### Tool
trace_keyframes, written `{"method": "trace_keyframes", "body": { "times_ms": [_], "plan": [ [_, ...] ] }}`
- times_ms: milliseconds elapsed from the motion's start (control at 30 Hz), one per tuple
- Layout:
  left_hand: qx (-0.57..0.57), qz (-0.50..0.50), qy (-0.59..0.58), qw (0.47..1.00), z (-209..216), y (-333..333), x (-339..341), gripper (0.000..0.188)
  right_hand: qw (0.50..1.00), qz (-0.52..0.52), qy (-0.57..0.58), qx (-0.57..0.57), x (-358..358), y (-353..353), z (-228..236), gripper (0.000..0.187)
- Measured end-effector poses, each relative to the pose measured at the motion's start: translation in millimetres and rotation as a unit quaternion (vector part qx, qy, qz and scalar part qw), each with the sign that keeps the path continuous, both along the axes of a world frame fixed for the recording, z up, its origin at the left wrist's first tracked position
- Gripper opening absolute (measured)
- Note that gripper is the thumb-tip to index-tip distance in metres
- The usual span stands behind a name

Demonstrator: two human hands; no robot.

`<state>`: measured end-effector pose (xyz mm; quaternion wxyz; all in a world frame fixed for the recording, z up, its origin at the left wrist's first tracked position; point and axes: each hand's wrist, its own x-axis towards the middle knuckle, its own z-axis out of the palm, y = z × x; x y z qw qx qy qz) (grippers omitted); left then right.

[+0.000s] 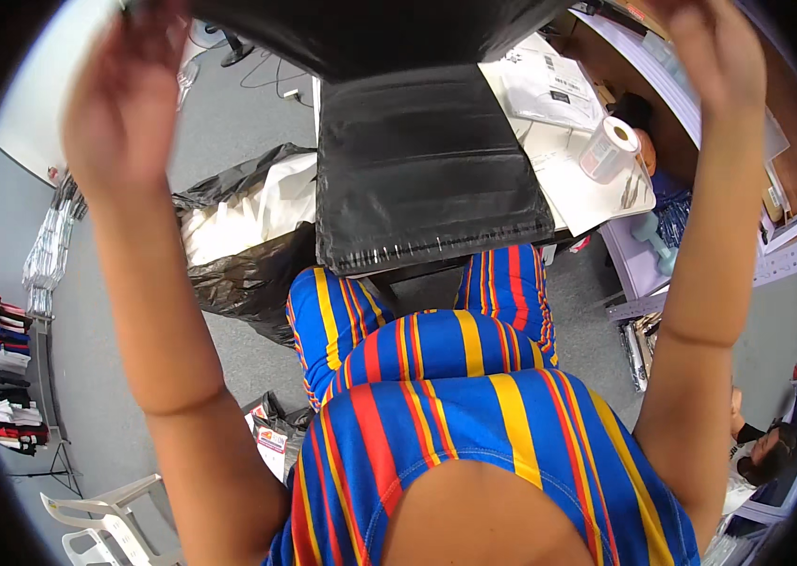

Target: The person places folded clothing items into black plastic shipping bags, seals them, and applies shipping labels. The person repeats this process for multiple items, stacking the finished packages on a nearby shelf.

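Observation:
A large black plastic mailing bag [389,33] is raised between my two hands, and its upper part runs out of view. At its left side my left hand [130,104] is lifted high and smeared by motion, its fingers closed near the bag's edge. My right hand [714,52] is up on the other side, fingers curled toward the bag, their tips cut off by the upper edge. Below the raised bag, more black mailing bags [427,170] lie flat on the white table [625,193], their sealed-looking edge toward me.
Right of the bags are a white label roll [610,149] and a white printed packet [549,87]. An open black sack [248,274] with white material stands left of the table. Farther off are a white plastic chair [116,519], folded clothes [12,377] and another person [757,462].

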<state>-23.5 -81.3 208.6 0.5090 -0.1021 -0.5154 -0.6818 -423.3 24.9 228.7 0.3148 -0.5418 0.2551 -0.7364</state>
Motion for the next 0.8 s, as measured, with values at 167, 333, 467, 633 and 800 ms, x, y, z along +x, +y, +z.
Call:
{"method": "trace_keyframes", "body": {
  "times_ms": [167,333,467,633,800],
  "plan": [
    [0.228,0.085,-0.185,0.952,-166.1,87.0,-22.7,0.007,0.965,-0.084,-0.062,0.24,5.0,67.1,-155.0,0.03],
    [0.393,0.051,-0.382,0.835,-263.1,144.0,-24.7,0.004,0.785,-0.204,0.156,0.564,0.9,112.3,-247.5,0.024],
    [0.349,0.061,-0.468,0.81,-270.7,157.0,-19.8,0.007,0.809,-0.356,0.407,0.232,70.6,97.2,-229.2,0.028],
    [0.285,0.076,-0.525,0.798,-263.4,155.2,-9.1,0.012,0.829,-0.021,0.541,0.14,173.0,75.8,-229.4,0.019],
    [0.242,0.125,-0.51,0.816,-261.9,159.4,-7.6,0.013,0.821,0.015,0.559,0.116,223.2,55.1,-256.5,0.012]
  ]
}}
